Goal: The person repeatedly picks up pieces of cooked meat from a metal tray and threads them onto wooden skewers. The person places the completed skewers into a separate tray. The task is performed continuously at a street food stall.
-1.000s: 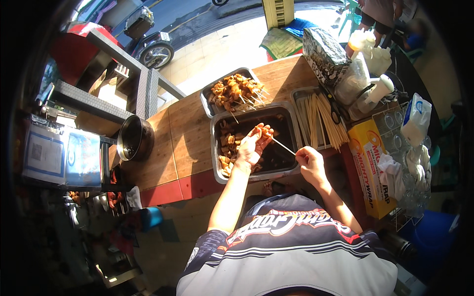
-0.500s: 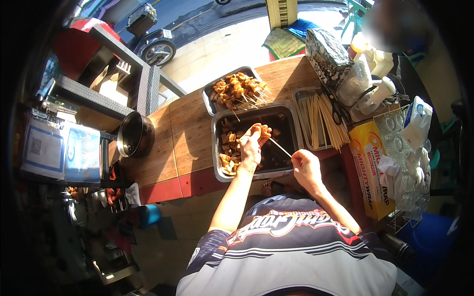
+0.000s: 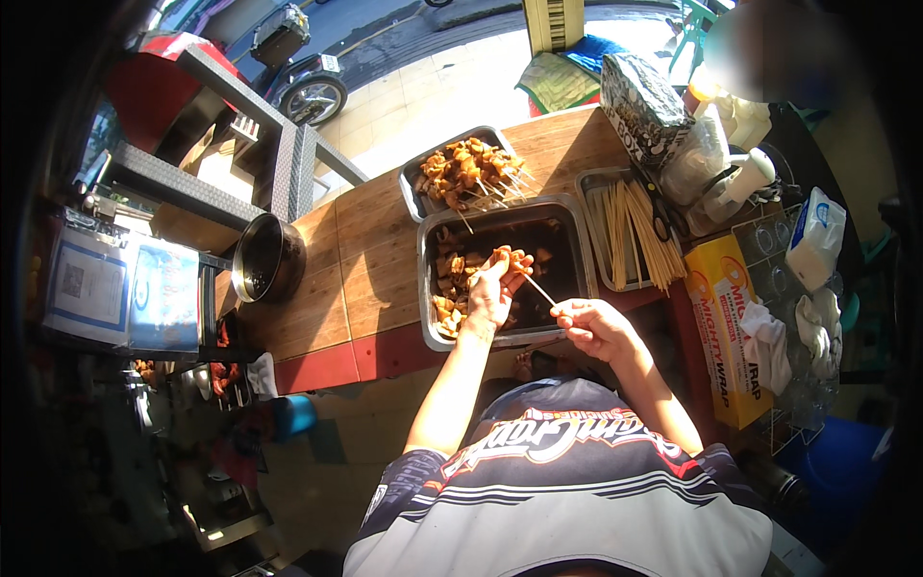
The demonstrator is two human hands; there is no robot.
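Over a metal tray [image 3: 425,288] of dark marinade, my left hand [image 3: 490,298] is closed around a piece of brown marinated meat [image 3: 520,262]. A thin bamboo skewer [image 3: 542,289] slants out of that meat toward the lower right. My right hand [image 3: 596,327] pinches the skewer's lower end between thumb and fingertips, just above the tray's near edge. Loose meat pieces [image 3: 448,313] lie along the tray's left side. Behind it, a second tray [image 3: 410,199] holds a heap of loaded meat skewers [image 3: 468,171], their sticks pointing right.
Right of the marinade stands a tray [image 3: 590,216] of bare bamboo skewers [image 3: 630,236], with black scissors [image 3: 661,213] beside it. A yellow wrap box [image 3: 721,332] and a rack of glasses [image 3: 769,240] sit farther right. A dark pot [image 3: 267,258] stands left on the wooden table [image 3: 317,317].
My right hand has shifted slightly left and up along the skewer, and its fingers have loosened from a tighter fist. Less of the stick shows between my hands.
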